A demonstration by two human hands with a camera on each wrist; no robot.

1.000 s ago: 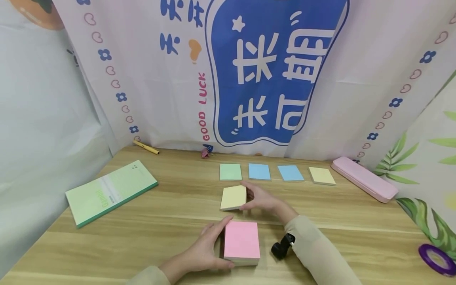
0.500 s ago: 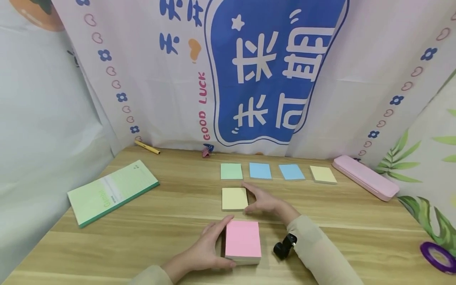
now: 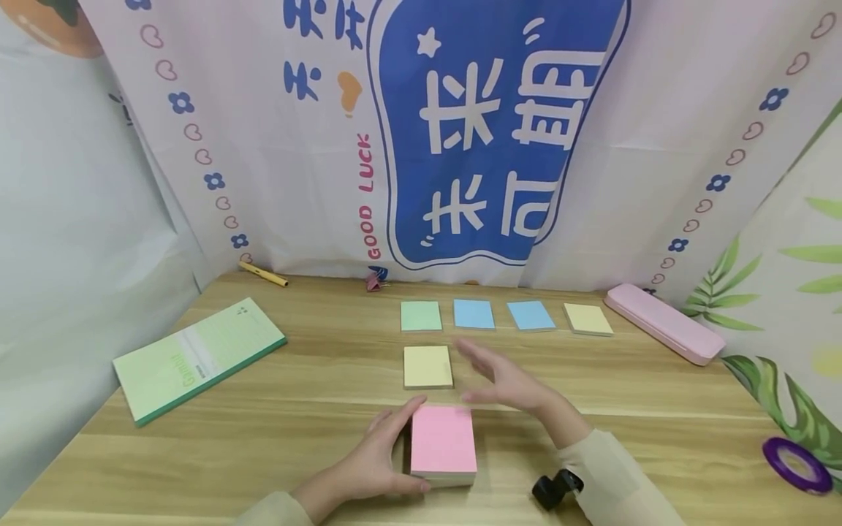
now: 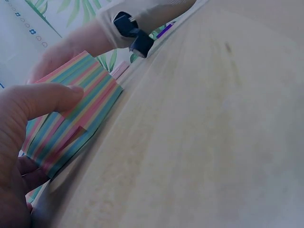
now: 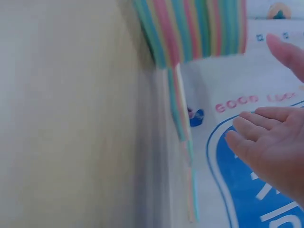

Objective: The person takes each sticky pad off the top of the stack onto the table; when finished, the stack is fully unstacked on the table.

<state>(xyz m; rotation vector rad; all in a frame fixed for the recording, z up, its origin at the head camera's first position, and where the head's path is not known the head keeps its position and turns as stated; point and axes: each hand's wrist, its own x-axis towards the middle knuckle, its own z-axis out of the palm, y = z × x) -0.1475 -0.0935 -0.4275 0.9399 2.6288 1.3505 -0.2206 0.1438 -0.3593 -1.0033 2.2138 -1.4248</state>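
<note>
A thick block of sticky notes [image 3: 444, 440] with a pink top stands at the table's front middle. My left hand [image 3: 373, 459] holds it from the left, thumb at its near side and fingers at its far side. In the left wrist view the block's side [image 4: 83, 107] shows pink, yellow and teal layers under the thumb. A thin yellow sticky-note pad [image 3: 427, 367] lies flat just beyond the block. My right hand [image 3: 509, 381] hovers to the right of that pad, apart from it, fingers extended and holding nothing. The right wrist view shows its open palm [image 5: 275, 142].
Along the back lie a green pad [image 3: 421, 315], two blue pads [image 3: 473, 314] and another yellow pad [image 3: 588, 319]. A pink case [image 3: 664, 324] and purple tape roll [image 3: 797, 465] are on the right. A green notebook [image 3: 200, 358], yellow pen [image 3: 263, 274] and pink clip [image 3: 375, 281] lie left and behind.
The yellow pad was tilted in my right hand and now lies flat on the table. My right hand has let go and drawn back to the right. The left hand keeps its hold.
</note>
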